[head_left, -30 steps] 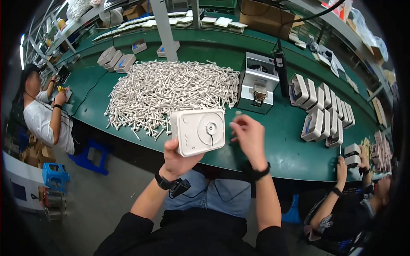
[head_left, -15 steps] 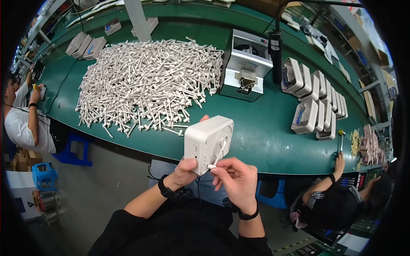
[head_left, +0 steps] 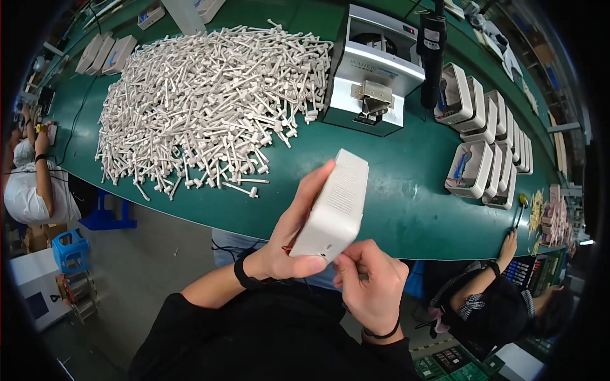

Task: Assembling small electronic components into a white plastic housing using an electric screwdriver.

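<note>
My left hand (head_left: 293,244) grips a white plastic housing (head_left: 335,213), tilted up above the near table edge. A slotted grille shows on one of its faces, and a red wire peeks out beside my palm. At the housing's lower corner, the fingers of my right hand (head_left: 372,279) are pinched together close against it. Whatever lies between those fingertips is hidden. Beyond my hands, a wide heap of white plastic rods with short crosswise ends (head_left: 203,108) covers the left part of the green table (head_left: 305,159).
Behind the heap's right end stands a silver machine (head_left: 375,76), beside a black upright device (head_left: 432,57). White open housings (head_left: 469,168) stand in rows at right, others (head_left: 117,54) at far left. Co-workers sit on both sides; one's hand (head_left: 508,247) is at the right edge.
The housing has turned, so its grille face shows and the face with the white rod is hidden. My right hand has shifted slightly right and down, and the view has moved.
</note>
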A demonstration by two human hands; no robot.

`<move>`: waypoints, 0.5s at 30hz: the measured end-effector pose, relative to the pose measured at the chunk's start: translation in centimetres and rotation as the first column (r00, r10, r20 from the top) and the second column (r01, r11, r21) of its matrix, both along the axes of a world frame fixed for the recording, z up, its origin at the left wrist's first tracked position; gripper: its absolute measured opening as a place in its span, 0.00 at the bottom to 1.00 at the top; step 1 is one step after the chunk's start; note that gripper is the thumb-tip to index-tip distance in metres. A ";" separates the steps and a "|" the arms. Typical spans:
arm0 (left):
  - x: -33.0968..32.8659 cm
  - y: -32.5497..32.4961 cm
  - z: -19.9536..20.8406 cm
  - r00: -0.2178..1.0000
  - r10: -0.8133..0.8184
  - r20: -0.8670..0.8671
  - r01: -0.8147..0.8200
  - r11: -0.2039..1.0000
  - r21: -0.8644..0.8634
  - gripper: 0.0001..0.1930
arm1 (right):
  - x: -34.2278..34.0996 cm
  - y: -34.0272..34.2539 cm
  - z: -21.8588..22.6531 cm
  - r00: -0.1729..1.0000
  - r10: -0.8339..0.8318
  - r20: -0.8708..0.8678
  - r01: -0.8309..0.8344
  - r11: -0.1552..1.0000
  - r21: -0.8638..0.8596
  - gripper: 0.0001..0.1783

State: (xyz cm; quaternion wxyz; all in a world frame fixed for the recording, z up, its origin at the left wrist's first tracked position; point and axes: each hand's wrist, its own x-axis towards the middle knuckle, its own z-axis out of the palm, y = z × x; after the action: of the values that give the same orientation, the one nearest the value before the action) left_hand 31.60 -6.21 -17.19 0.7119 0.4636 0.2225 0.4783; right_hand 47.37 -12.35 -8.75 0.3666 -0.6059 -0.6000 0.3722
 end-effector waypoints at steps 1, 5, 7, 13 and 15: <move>0.1 -0.1 0.5 0.998 -0.006 0.057 0.010 0.998 -0.068 0.66 | 0.0 0.2 0.1 0.999 0.008 -0.031 -0.009 1.000 -0.025 0.06; 0.1 -0.1 1.4 0.988 0.015 0.155 0.019 0.976 -0.216 0.66 | -0.1 1.0 -0.7 0.983 -0.002 -0.184 -0.019 0.993 -0.114 0.04; -0.1 0.2 1.5 0.991 0.045 0.125 -0.013 0.969 -0.245 0.68 | -0.2 1.5 -1.9 0.932 -0.068 -0.355 -0.003 0.981 -0.195 0.03; -4.6 3.4 3.4 0.867 0.311 -0.390 -0.020 0.804 0.595 0.72 | 2.9 2.1 -1.3 0.892 0.019 -0.452 -0.065 0.994 -0.086 0.02; -6.0 4.3 4.7 0.788 0.359 -0.500 0.156 0.669 0.727 0.72 | 5.3 2.4 -0.9 0.852 0.112 -0.511 -0.174 0.982 -0.076 0.04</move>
State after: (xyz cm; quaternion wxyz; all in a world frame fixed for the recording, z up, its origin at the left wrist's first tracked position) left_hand 25.60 -1.87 -12.48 0.3228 0.8231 0.2535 0.3925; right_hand 52.67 -9.94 -9.68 0.4451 -0.4619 -0.5034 0.5788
